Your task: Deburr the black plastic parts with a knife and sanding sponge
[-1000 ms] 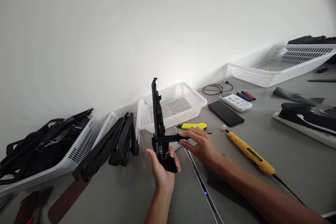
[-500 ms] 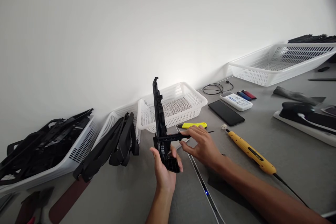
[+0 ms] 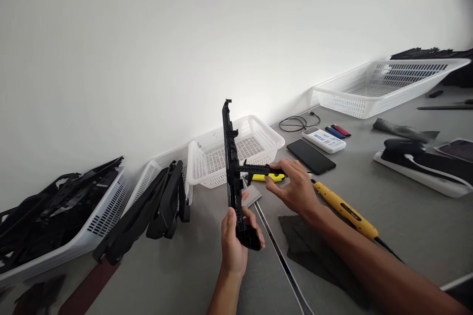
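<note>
The left hand (image 3: 234, 246) has its grip closed around the lower end of a long black plastic trim part (image 3: 232, 157), held nearly upright above the desk (image 3: 195, 266), in front of the white basket (image 3: 212, 179) by the wall-side edge. The right hand (image 3: 295, 184) pinches what looks like a black caliper (image 3: 254, 168) between thumb and fingertips.

Half a second ago the caliper lay across the part's lower section, close to the left palm; now it sits higher, about midway up, mostly out to the part's right side. That suggests the lower spot has been left and a different stretch is being checked, though I cannot tell whether the caliper's jaws touch there. The yellow utility knife (image 3: 275, 176) on the desk is now partly hidden behind the caliper and fingers.
</note>
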A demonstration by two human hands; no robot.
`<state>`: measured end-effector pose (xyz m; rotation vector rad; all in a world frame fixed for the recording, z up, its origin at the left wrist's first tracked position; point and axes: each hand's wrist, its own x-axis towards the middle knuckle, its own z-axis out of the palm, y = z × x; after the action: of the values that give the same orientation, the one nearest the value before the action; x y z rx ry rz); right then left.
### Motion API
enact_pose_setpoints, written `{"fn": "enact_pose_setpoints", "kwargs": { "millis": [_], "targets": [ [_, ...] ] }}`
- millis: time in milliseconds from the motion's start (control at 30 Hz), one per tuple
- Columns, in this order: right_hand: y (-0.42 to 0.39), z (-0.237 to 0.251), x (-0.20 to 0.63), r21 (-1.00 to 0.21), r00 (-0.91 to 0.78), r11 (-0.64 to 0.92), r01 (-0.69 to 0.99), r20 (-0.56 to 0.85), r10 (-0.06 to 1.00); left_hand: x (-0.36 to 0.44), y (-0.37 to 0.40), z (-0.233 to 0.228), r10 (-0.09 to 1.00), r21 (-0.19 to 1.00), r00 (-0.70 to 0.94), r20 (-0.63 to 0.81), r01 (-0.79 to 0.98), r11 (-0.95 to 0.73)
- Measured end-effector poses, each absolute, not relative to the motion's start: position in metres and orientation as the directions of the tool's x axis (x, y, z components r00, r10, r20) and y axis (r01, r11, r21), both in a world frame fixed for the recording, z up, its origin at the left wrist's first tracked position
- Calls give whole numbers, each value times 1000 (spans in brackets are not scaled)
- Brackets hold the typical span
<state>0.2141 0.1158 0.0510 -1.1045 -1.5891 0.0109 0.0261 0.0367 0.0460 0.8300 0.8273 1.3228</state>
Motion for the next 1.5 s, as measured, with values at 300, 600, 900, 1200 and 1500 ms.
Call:
{"fn": "enact_pose_setpoints", "kwargs": {
  "millis": [300, 600, 900, 1200, 1500],
  "targets": [
    [116, 54, 213, -548, 135, 508, 664, 757, 640, 27, 36, 43, 992, 891, 116, -48, -444, 95],
    [119, 55, 217, -588, 176, 495, 639, 739, 650, 29, 33, 48, 982, 913, 183, -54, -389, 122],
    [119, 56, 220, -558, 141, 505, 658, 750, 646, 30, 34, 47, 979, 893, 200, -46, -430, 130],
    [119, 59, 222, -587, 169, 478, 653, 728, 664, 31, 32, 43, 973, 888, 228, -48, -436, 145],
    [119, 56, 222, -584, 119, 506, 635, 721, 682, 30, 33, 45, 981, 887, 193, -30, -446, 115]
  ]
}}
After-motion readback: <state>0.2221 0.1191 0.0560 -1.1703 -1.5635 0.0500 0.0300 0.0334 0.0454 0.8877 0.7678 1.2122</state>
